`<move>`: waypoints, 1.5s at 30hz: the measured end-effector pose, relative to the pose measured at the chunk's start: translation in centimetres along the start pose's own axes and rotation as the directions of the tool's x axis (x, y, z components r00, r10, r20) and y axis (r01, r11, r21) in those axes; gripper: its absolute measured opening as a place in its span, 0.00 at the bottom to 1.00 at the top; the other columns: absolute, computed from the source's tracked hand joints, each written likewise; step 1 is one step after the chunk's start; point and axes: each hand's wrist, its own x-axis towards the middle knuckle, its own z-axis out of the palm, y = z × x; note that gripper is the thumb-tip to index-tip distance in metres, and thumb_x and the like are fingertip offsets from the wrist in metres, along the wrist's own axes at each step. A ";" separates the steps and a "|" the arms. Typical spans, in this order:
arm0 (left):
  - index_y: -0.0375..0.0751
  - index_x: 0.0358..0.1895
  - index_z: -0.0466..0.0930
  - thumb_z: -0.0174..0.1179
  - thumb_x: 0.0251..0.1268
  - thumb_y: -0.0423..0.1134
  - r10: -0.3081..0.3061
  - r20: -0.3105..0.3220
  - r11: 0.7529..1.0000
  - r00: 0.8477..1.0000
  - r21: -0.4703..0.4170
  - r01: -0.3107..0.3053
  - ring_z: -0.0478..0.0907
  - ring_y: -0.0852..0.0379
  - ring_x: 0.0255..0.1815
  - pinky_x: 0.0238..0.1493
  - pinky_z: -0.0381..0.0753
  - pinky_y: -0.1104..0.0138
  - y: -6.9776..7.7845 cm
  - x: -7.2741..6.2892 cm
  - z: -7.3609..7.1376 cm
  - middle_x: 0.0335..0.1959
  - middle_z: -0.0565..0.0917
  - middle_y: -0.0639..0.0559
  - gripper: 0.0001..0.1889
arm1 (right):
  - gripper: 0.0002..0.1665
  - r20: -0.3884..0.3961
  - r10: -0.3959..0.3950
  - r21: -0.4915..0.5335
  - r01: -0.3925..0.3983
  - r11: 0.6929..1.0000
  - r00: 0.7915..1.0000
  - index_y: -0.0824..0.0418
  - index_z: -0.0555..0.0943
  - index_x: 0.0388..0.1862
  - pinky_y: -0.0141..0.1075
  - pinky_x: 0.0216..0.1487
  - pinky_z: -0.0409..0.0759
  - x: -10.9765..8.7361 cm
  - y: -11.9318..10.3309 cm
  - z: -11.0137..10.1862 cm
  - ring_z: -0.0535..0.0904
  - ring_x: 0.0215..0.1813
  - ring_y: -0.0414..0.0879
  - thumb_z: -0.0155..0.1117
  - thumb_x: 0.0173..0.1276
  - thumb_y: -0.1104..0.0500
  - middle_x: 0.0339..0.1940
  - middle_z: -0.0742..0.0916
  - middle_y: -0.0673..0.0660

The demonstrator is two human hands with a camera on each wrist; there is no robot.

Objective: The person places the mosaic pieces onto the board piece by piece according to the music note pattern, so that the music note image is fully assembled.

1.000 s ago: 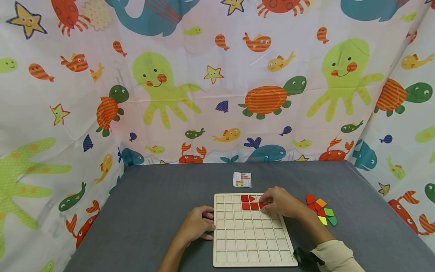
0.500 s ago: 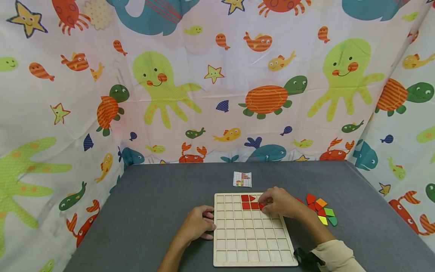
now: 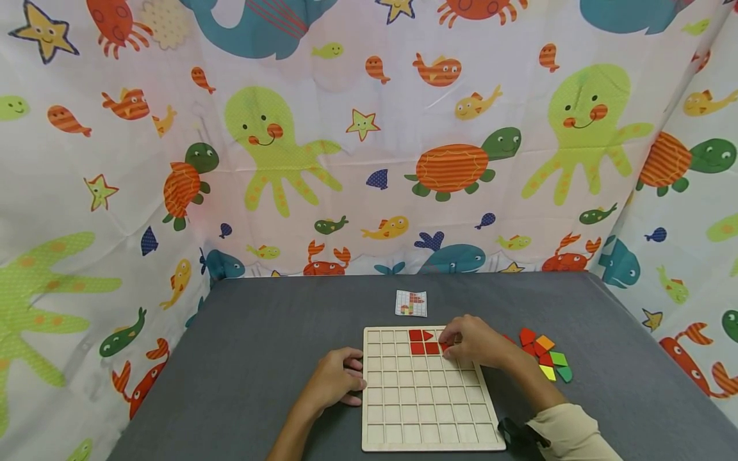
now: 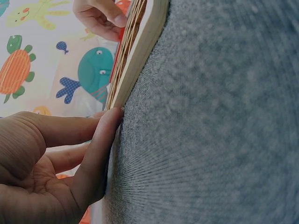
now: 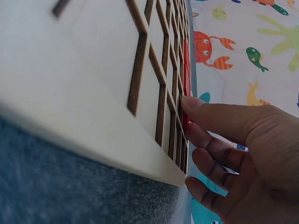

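A pale wooden grid board (image 3: 426, 397) lies on the grey table. Red tiles (image 3: 423, 348), square ones and a triangle, sit in cells of its top rows. My right hand (image 3: 475, 342) reaches over the upper right part of the board, thumb and index finger pinching a red tile (image 3: 443, 347) at the end of the lower red row. The fingers mostly hide that tile's shape; a strip of red (image 5: 186, 126) shows between them in the right wrist view. At the board's left edge rests my left hand (image 3: 334, 379), its thumb and fingertips touching the edge (image 4: 133, 60).
Loose red, orange, yellow and green tiles (image 3: 544, 355) lie right of the board, partly behind my right forearm. A small printed card (image 3: 411, 303) with a coloured grid pattern lies beyond the board. A sea-animal curtain (image 3: 369, 141) stands behind the table.
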 end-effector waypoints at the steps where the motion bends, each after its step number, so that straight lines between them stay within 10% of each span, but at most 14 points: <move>1: 0.24 0.68 0.74 0.68 0.57 0.20 0.000 0.000 1.000 1.000 0.001 0.000 0.84 0.51 0.45 0.30 0.94 0.56 0.0 0.0 0.0 0.52 0.79 0.37 0.32 | 0.11 0.000 0.000 0.000 0.000 1.000 1.000 0.58 0.92 0.46 0.40 0.46 0.83 0.0 0.0 0.0 0.79 0.48 0.46 0.80 0.64 0.60 0.42 0.89 0.49; 29: 0.24 0.68 0.74 0.69 0.57 0.20 0.004 0.004 1.000 1.000 -0.003 -0.004 0.85 0.50 0.46 0.30 0.94 0.57 0.1 0.0 0.0 0.53 0.79 0.36 0.32 | 0.15 -0.044 -0.017 0.029 0.018 0.999 0.999 0.62 0.90 0.51 0.32 0.43 0.85 -1.1 0.9 -0.9 0.81 0.42 0.41 0.78 0.67 0.59 0.43 0.90 0.50; 45: 0.25 0.68 0.75 0.69 0.57 0.19 0.006 0.000 1.000 1.000 -0.003 -0.006 0.84 0.52 0.45 0.30 0.94 0.57 0.1 0.0 0.0 0.52 0.79 0.37 0.32 | 0.19 -0.148 0.129 0.057 -0.121 0.991 0.981 0.61 0.88 0.57 0.33 0.46 0.86 -5.0 4.4 -4.1 0.82 0.48 0.46 0.75 0.71 0.55 0.50 0.90 0.54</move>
